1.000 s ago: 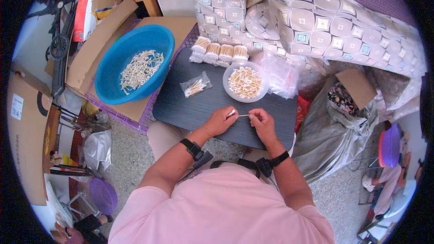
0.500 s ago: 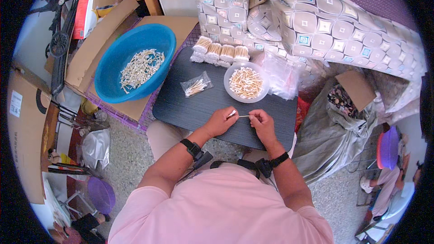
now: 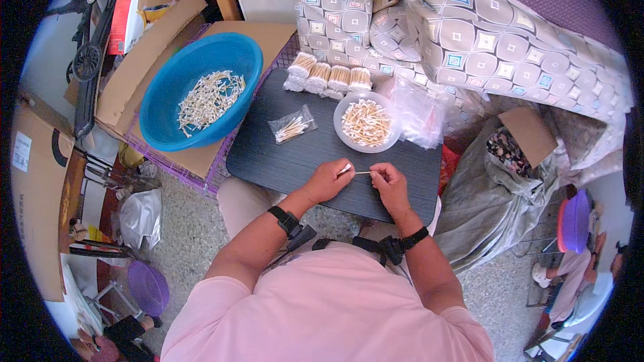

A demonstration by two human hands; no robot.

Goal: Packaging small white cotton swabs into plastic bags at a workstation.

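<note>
Over the near part of a dark tabletop, both my hands are closed on cotton swabs. My left hand has its fingers curled, with a white swab tip showing at the thumb. A thin swab stick spans the gap to my right hand, which pinches its other end. Just beyond my hands stands a translucent round bowl of loose cotton swabs. Left of it lies a small clear bag with several swabs inside. How many swabs my left hand holds is hidden.
Swab bundles line the table's far edge, beside clear plastic bags. A large blue basin of swabs sits on cardboard at the left. Right of the table stands a grey sack. Another person is at the far right.
The view has shifted very slightly. Both hands keep the same pose, with the swab stick still between them.
</note>
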